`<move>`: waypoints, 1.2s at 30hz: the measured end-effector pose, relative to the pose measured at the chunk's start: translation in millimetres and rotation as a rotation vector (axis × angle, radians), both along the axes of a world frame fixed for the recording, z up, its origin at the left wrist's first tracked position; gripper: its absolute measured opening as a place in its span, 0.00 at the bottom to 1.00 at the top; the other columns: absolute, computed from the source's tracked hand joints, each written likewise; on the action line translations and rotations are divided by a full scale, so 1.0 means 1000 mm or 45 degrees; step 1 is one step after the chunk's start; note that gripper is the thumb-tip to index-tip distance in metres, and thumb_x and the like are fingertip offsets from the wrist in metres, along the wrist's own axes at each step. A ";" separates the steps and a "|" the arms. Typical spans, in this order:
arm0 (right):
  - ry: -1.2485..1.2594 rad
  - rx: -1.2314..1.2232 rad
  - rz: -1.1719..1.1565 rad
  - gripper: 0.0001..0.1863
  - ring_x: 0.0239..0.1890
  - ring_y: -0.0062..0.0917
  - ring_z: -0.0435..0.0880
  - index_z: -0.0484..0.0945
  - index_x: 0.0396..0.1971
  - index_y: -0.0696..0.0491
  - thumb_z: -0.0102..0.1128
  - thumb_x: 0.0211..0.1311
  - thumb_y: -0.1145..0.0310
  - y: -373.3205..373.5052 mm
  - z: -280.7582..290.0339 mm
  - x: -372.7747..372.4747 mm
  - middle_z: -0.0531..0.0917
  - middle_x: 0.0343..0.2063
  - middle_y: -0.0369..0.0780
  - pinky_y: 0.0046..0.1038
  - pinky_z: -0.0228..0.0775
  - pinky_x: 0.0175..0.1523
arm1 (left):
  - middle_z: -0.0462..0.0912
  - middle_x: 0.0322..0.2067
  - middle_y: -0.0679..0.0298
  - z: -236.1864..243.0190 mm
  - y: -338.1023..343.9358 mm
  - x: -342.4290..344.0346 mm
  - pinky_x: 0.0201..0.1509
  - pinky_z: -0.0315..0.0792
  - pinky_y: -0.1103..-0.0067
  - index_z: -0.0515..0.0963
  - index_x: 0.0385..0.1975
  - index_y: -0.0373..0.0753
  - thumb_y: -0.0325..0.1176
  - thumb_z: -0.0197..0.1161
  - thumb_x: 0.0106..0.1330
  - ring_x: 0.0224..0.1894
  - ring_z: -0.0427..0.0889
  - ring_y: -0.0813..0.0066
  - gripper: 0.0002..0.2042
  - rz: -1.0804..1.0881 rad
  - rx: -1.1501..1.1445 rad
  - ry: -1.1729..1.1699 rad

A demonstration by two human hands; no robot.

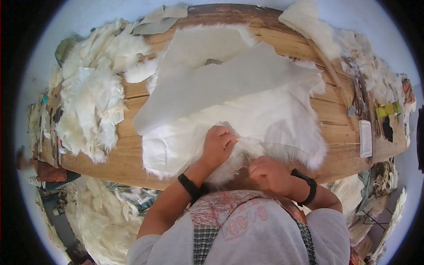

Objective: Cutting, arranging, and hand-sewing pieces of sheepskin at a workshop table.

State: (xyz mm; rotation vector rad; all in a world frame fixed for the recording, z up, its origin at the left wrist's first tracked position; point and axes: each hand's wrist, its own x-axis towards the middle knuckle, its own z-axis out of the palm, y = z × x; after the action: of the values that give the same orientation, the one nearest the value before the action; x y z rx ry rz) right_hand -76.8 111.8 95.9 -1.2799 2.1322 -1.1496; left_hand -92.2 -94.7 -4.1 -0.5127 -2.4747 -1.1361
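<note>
My left hand (221,143) is closed in a pinch on the white fur hide (291,117), whose pale side faces up and whose fringe is long fur. A thin pale thread (335,143) stretches from near those fingertips across to the right. Below and right of it, my right hand (267,172) is curled closed at the hide's near edge, over loose fur; what its fingers hold, if anything, is hidden. A large pale grey flat piece (185,92) lies across the upper part of the hide, with another furred piece (203,44) behind it.
Fur scraps (88,110) pile on the wooden table (123,163) at left, more (309,22) at back right. A long wooden stick (331,73), a white oblong object (365,138) and a yellow-green container (388,110) lie at right. Fleeces (97,212) sit below the table's edge.
</note>
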 end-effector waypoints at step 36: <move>0.009 0.643 -0.813 0.22 0.28 0.45 0.79 0.79 0.26 0.55 0.57 0.55 0.48 0.033 -0.041 -0.017 0.80 0.23 0.48 0.41 0.69 0.35 | 0.55 0.64 0.45 0.045 -0.064 0.102 0.69 0.47 0.59 0.58 0.62 0.34 0.42 0.64 0.55 0.67 0.53 0.47 0.36 0.124 -0.638 -0.552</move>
State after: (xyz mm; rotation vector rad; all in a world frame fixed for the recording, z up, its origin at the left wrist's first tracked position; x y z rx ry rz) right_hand -93.5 144.5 55.1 -0.3874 2.6888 -0.7140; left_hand 10.2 -158.7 41.1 -0.2874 -3.1428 -0.6272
